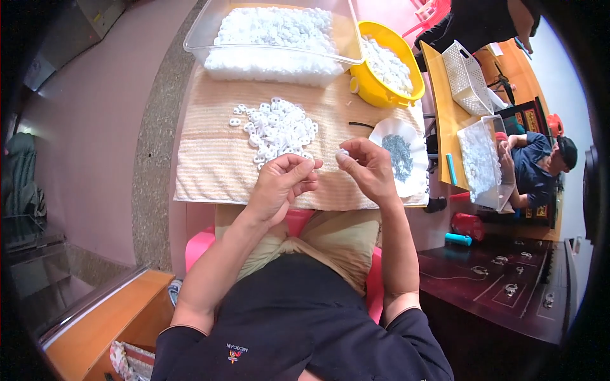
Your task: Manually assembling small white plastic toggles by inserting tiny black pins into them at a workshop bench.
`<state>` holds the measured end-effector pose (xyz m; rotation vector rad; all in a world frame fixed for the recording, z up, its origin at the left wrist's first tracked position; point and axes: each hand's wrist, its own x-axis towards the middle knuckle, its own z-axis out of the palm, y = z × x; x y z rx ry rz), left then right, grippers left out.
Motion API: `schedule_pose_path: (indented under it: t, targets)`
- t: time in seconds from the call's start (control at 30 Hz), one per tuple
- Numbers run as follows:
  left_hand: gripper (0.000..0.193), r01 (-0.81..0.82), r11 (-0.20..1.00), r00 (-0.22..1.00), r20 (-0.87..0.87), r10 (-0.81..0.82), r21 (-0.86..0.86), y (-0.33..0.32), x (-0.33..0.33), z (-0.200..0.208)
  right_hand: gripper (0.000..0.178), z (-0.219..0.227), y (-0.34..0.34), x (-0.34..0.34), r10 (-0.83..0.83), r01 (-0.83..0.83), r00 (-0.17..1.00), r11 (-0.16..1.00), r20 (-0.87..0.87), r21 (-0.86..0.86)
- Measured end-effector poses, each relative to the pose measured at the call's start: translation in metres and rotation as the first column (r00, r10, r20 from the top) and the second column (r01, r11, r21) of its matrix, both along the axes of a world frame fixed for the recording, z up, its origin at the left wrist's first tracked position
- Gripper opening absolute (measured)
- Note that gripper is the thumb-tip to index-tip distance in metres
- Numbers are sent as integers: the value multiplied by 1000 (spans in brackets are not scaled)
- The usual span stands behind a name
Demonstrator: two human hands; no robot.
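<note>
White piece [342, 153] pinched in your right hand [370, 170]
That pinch likely gives fine control; your left hand [284, 183] has thumb and finger together, whether gripping anything I cannot tell; grey bits [398, 157] in a white dish [419, 162] and a loose white pile [279, 130] sit close, seemingly for easy reach; yellow tub [370, 91] and clear bin [202, 33] stand farther back, perhaps as stock

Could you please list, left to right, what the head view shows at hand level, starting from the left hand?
Left hand, right hand, white dish of grey bits, turquoise stick, clear bin of white pieces, co-worker in dark shirt.
</note>
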<state>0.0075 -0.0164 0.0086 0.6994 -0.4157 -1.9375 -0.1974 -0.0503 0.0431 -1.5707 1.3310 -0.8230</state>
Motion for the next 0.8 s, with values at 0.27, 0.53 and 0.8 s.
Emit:
schedule_pose_path:
  t: [0.27, 0.53, 0.8]
  targets:
    - [12, -15, 1000, 1000, 7, 15, 0, 3, 2, -3, 15, 14, -22, -38, -36, 33, 999, 996, -32, -88]
    - [12, -74, 996, 997, 20, 75, -53, -5, 7, -2, 39, 42, -99, -68, -484, 183, 831, 703, -274, -687]
    - [9, -235, 969, 967, 82, 240, -71, -12, 23, -2, 18, 1, -13, 16, 205, -266, 927, 950, -315, -165]
